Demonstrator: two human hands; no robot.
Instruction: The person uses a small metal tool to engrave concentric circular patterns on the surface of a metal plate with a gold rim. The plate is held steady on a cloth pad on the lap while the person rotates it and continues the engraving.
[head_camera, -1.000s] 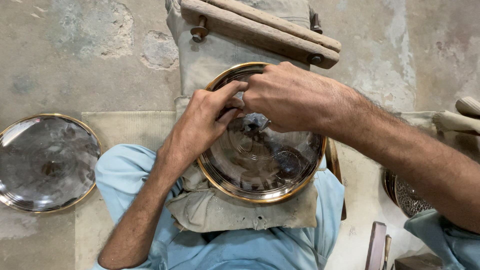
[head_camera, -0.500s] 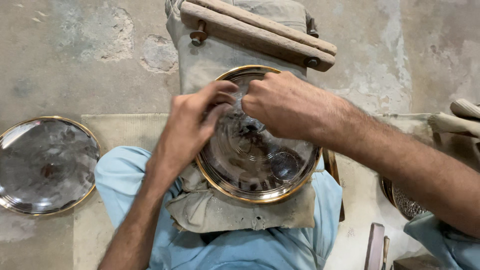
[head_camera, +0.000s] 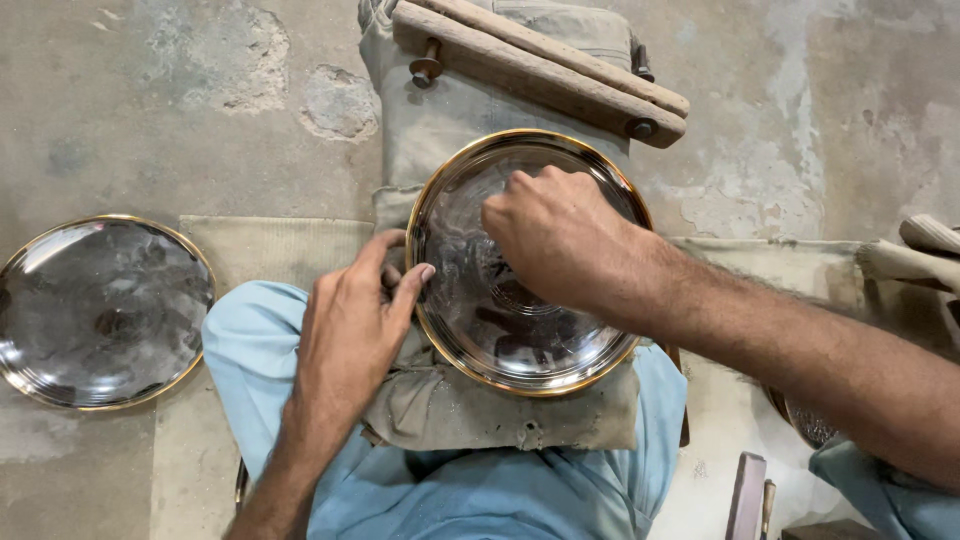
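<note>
Lying on the concrete floor at far left is a spare gold-rimmed plate (head_camera: 100, 310); the left hand (head_camera: 350, 330) pinches the near-left rim of the polished metal plate (head_camera: 560, 350) resting on a cloth pad (head_camera: 480, 410) over the lap. It looks thin, stiff and slippery, best held by its rolled edge, while the right hand (head_camera: 560, 235), clenched, presses inside it; whether it holds anything I cannot tell.

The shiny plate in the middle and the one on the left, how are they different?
The middle plate rests on a padded cloth support with both hands on it: the left hand at its rim, the right hand inside. The left plate lies on the floor, untouched. The middle plate is partly hidden; the left one shows almost whole. Both are round, silvery, gold-rimmed.
</note>
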